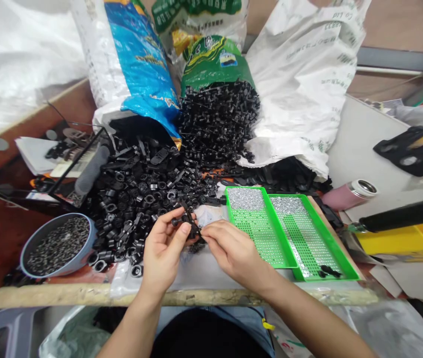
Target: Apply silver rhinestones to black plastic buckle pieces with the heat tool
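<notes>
Above the pale plastic sheet (211,273) on the worktable (65,295), holding a black part (192,229) in the left hand (164,243), with thumb bent over toward curled fingers and only the part's thickness between. Pinching at the three o'clock side of the same part with the right hand (233,248), with thumb and fingertips drawn together and without visible gap; cannot tell whether gripping a separate small piece there.

Counting from that part as the dial's centre: at ten o'clock, a loose heap of black fittings (129,194); at nine, a pale blue bowl (84,254) full of small dark-grey pieces (58,243); toward three, a green tray (282,228) and just beside it a second green tray (332,237), both with silvery bits (246,199) crowded at the far end. Slightly before twelve, a blue-and-white sack (132,49); just past twelve, a green sack (214,62) with black pieces (218,119) heaped at its mouth; at one, a white sack (304,74). Between two and three, a pink flask (340,196); at three, beyond both trays, a yellow bin (401,243).
</notes>
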`<state>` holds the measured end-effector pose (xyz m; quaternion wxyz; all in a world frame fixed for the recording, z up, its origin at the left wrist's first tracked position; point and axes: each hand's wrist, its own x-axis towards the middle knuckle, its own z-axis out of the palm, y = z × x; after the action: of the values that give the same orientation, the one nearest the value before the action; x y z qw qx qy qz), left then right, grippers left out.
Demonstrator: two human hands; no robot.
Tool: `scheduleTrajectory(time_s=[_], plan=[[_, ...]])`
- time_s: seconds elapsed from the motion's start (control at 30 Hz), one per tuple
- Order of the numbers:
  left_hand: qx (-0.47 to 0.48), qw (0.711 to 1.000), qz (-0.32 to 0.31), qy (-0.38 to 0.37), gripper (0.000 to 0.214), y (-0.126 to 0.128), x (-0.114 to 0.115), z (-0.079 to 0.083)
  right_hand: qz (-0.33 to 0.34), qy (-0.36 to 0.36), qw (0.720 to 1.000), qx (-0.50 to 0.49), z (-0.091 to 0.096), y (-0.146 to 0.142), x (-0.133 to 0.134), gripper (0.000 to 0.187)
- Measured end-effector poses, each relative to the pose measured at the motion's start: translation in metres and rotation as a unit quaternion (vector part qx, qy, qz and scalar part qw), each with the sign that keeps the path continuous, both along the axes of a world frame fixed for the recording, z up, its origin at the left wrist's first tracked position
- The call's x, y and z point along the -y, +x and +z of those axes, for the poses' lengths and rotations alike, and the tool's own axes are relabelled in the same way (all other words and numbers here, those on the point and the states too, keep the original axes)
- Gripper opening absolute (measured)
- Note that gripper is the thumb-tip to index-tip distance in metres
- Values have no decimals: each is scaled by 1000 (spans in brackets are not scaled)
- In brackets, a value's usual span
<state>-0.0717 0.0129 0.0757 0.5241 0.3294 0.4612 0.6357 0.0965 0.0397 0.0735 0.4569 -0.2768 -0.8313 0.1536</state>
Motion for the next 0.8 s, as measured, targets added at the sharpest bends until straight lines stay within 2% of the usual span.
scheduleTrajectory(time_s=[0.1,0.17,0.27,0.37,0.43,0.6,0.67,0.73,0.8], plan=[[80,996,-5,-35,52,3,-2,-2,9,59,998,-14,-5,-1,2,32],[118,991,-8,-56,54,3,-2,-3,35,64,997,-30,-4,2,0,32],[129,989,-35,-64,52,3,1,-4,61,-9,996,-66,3,8,-5,24],[101,990,-87,-47,44,3,7,-5,9,-101,990,-95,12,12,-12,21],[84,989,-113,-37,39,2,10,-6,-13,-122,987,-103,15,12,-16,19],[71,985,-153,-38,39,1,10,-8,-6,-129,987,-95,14,6,-19,15],[46,989,-138,-41,41,1,9,-9,-49,-100,989,-98,13,4,-14,12],[-5,995,-95,-36,43,2,10,-10,-81,-85,990,-80,12,2,-8,6],[-64,995,-67,-27,43,2,10,-10,-82,-112,989,-41,8,3,-3,8]])
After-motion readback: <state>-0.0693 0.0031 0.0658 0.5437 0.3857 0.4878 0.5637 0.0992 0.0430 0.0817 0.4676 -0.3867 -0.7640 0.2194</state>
